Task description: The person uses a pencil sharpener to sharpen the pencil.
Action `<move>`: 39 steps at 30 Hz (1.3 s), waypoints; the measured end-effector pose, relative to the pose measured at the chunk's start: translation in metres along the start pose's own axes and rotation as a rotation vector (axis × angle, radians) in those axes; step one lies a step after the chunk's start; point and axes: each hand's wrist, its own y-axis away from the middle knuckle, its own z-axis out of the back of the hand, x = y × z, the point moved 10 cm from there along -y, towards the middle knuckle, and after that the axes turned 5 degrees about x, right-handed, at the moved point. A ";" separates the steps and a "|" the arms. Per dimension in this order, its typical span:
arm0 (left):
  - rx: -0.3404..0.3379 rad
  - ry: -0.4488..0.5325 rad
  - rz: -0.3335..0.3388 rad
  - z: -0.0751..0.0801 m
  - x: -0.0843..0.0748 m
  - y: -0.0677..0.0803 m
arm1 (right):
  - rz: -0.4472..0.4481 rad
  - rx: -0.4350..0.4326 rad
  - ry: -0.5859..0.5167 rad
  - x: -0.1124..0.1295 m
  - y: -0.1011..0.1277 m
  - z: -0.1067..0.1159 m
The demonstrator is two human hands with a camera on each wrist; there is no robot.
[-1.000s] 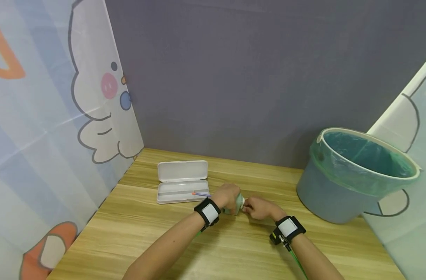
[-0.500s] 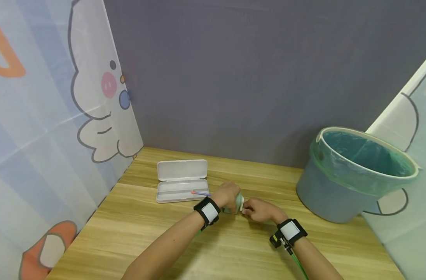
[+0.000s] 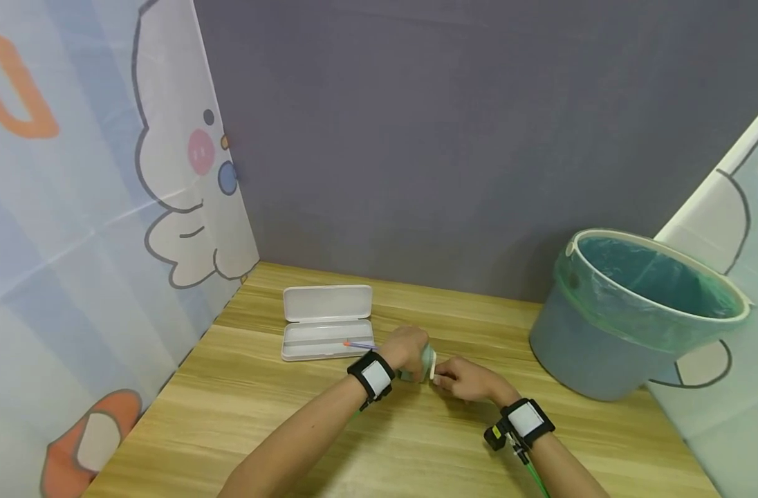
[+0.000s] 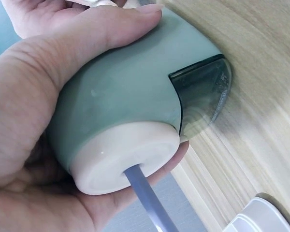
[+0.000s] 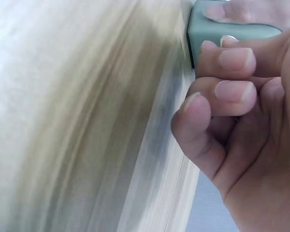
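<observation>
In the head view my left hand (image 3: 406, 351) grips a green pencil sharpener (image 3: 426, 360) on the wooden table. The left wrist view shows its thumb across the green body (image 4: 121, 87), with fingers underneath. A purplish pencil (image 4: 150, 198) enters the hole in the sharpener's white face (image 4: 130, 154); a dark see-through shavings drawer (image 4: 203, 92) faces the table. My right hand (image 3: 465, 379) pinches the sharpener's white crank (image 3: 433, 366) at the opposite end. In the right wrist view its fingers (image 5: 234, 94) are curled, and they hide most of the crank.
An open white pencil case (image 3: 326, 351) lies behind and left of the left hand, and the pencil's orange-tipped end reaches over it. To the right stands a grey bucket (image 3: 593, 353) with a green liner bag. A grey backdrop (image 3: 404, 152) rises behind the table.
My right hand and wrist have shifted slightly right and toward me, at the crank. The left hand keeps its grip on the pencil sharpener. The head view has shifted a little.
</observation>
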 end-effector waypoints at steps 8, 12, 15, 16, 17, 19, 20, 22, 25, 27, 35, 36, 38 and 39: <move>-0.001 0.015 0.008 0.002 0.001 -0.001 | -0.004 0.003 -0.023 0.005 0.003 0.003; -0.001 0.017 0.008 0.001 0.001 -0.002 | 0.002 0.003 -0.027 0.006 0.004 0.004; 0.000 0.020 0.013 0.000 0.002 -0.002 | 0.004 -0.001 -0.025 0.007 0.006 0.004; 0.000 0.020 0.012 0.000 0.002 -0.003 | 0.002 0.000 -0.025 0.007 0.006 0.004; -0.001 0.019 0.012 -0.001 0.002 -0.003 | 0.002 0.001 -0.027 0.008 0.007 0.004; -0.004 0.018 0.009 -0.001 0.001 -0.003 | -0.005 -0.001 -0.026 0.008 0.008 0.004; -0.005 0.016 0.007 -0.001 0.001 -0.003 | -0.007 -0.001 -0.025 0.008 0.008 0.004; -0.004 0.012 0.006 -0.001 0.001 -0.003 | -0.009 -0.001 -0.025 0.009 0.009 0.006; 0.004 0.002 0.013 0.000 0.002 -0.003 | -0.004 -0.002 -0.019 0.012 0.010 0.008; 0.010 0.000 0.020 0.000 0.003 -0.003 | 0.002 -0.004 -0.016 0.015 0.010 0.010; 0.016 0.006 0.020 0.001 0.002 -0.004 | 0.003 -0.014 -0.027 0.018 0.013 0.015; 0.018 0.006 0.022 0.001 0.002 -0.004 | 0.005 -0.013 -0.027 0.018 0.013 0.015; 0.023 0.004 0.028 0.000 0.002 -0.004 | 0.009 -0.015 -0.022 0.018 0.014 0.016; 0.028 0.002 0.030 0.000 0.002 -0.004 | 0.017 -0.019 -0.014 0.019 0.015 0.016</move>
